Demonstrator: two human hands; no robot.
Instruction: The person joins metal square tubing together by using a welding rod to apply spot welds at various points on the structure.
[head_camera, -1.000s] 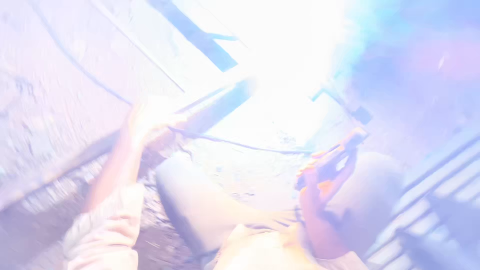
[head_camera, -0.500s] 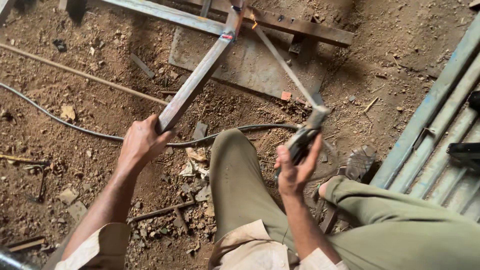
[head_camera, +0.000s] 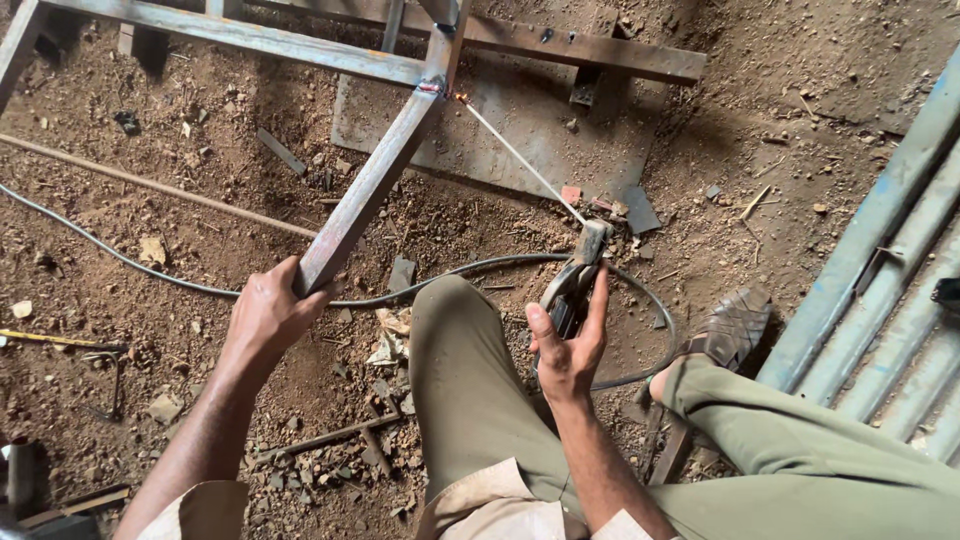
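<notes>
My left hand (head_camera: 268, 318) grips the near end of a rusty square steel tube (head_camera: 375, 180) that runs up to a joint on a steel frame (head_camera: 250, 38). My right hand (head_camera: 570, 350) is closed on a welding electrode holder (head_camera: 578, 275). Its thin rod (head_camera: 520, 165) reaches up and left, and its tip glows orange at the joint (head_camera: 455, 95). My knees in olive trousers (head_camera: 470, 400) are bent below the hands.
A black cable (head_camera: 150, 265) snakes over the dirt floor and loops by my sandalled foot (head_camera: 730, 325). A flat steel plate (head_camera: 500, 140) lies under the joint. Blue-grey steel sections (head_camera: 880, 290) are stacked on the right. Metal scraps litter the ground.
A second ago a bright welding flash washed out the view. The flash has gone, and only a small glow stays at the rod tip. Both hands keep their grips.
</notes>
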